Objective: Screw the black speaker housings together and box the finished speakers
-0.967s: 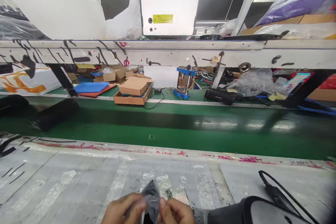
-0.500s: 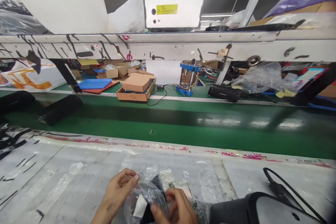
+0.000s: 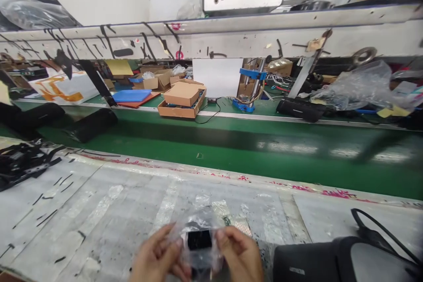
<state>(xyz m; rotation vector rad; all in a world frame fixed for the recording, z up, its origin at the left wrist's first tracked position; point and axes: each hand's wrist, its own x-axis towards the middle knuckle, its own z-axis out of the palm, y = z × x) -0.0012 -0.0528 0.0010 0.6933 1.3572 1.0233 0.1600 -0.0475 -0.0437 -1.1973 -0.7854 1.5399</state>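
A clear plastic bag [image 3: 198, 219] is stretched between my two hands near the bottom edge of the head view. Something black and rectangular [image 3: 199, 239] shows inside it or through its opening; its kind cannot be made out. My left hand [image 3: 161, 251] pinches the bag's left side between thumb and fingers. On the other side, my right hand [image 3: 238, 251] grips the bag with its thumb uppermost. The lower part of the bag is blurred and partly hidden by the fingers.
A dark grey device [image 3: 317, 257] with a cable stands at my right. Beyond the white worktop [image 3: 139, 198] runs a green conveyor belt [image 3: 185, 145], with black cylindrical speakers [image 3: 92, 124] on its left. Cardboard boxes [image 3: 181, 99] and a blue press [image 3: 246, 105] stand behind the belt.
Both hands have turned the bag so that the black rectangle faces me. My left hand has come down onto the bag's side, and the camera has tilted down and shifted left.
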